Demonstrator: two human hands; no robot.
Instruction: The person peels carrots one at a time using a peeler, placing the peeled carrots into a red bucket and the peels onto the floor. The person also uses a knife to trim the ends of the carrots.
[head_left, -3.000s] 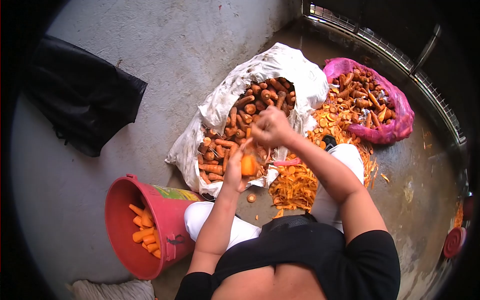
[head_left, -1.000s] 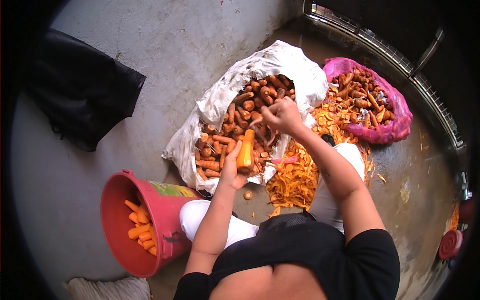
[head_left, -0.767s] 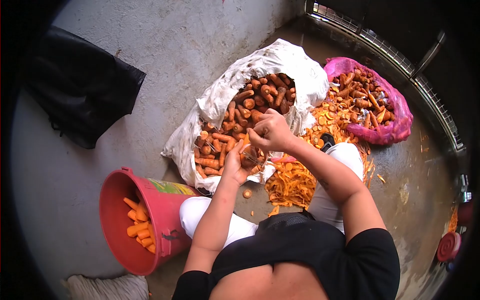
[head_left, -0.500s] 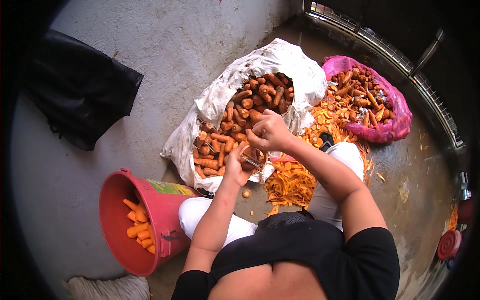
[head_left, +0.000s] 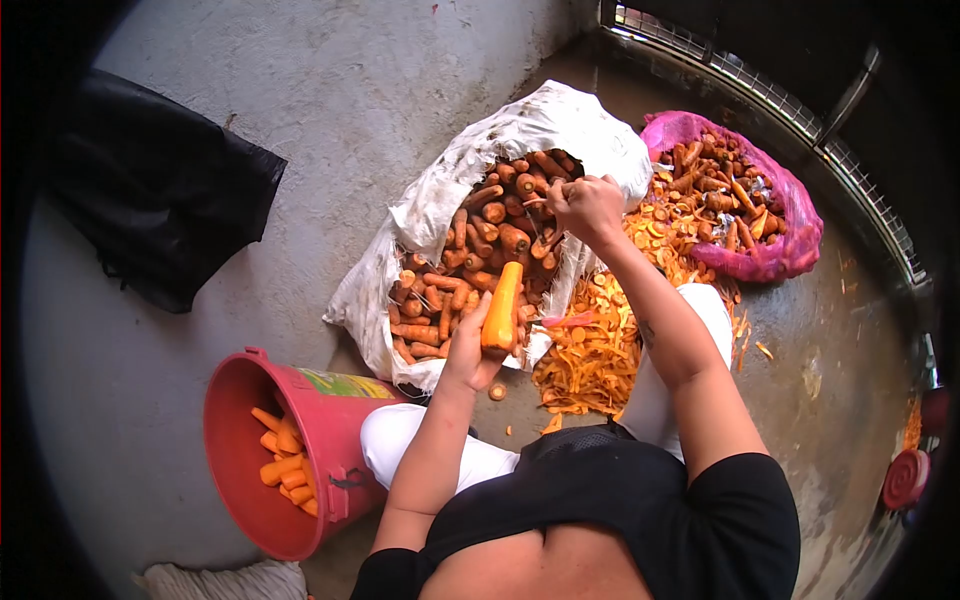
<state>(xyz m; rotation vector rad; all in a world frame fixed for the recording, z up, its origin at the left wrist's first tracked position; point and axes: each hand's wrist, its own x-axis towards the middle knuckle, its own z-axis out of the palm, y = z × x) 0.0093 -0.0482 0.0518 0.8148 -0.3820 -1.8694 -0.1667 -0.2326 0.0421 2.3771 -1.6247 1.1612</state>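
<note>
My left hand [head_left: 472, 352] is closed around the lower part of a bright orange peeled carrot [head_left: 502, 308], its narrow end pointing up and away from me. Farther up and to the right, my right hand [head_left: 590, 208] makes a fist at the opening of a white sack [head_left: 590, 125]. Something thin pokes out from its fingers, too small to name. Unpeeled carrots [head_left: 425, 330] fill the sack just beyond both hands. Below my right forearm lies a heap of carrot peelings and cut slices [head_left: 590, 365].
A red bucket [head_left: 235, 450] lies tilted at the left with peeled carrots [head_left: 288, 465] inside. At the back right, a pink mesh sack [head_left: 790, 240] holds carrot pieces. Black cloth [head_left: 180, 190] hangs on the wall. A grated gate [head_left: 780, 95] borders the wet floor.
My right hand has moved up and right, away from my left hand. The carrot in my left hand now shows upright and peeled; earlier a metallic glint showed near that hand.
</note>
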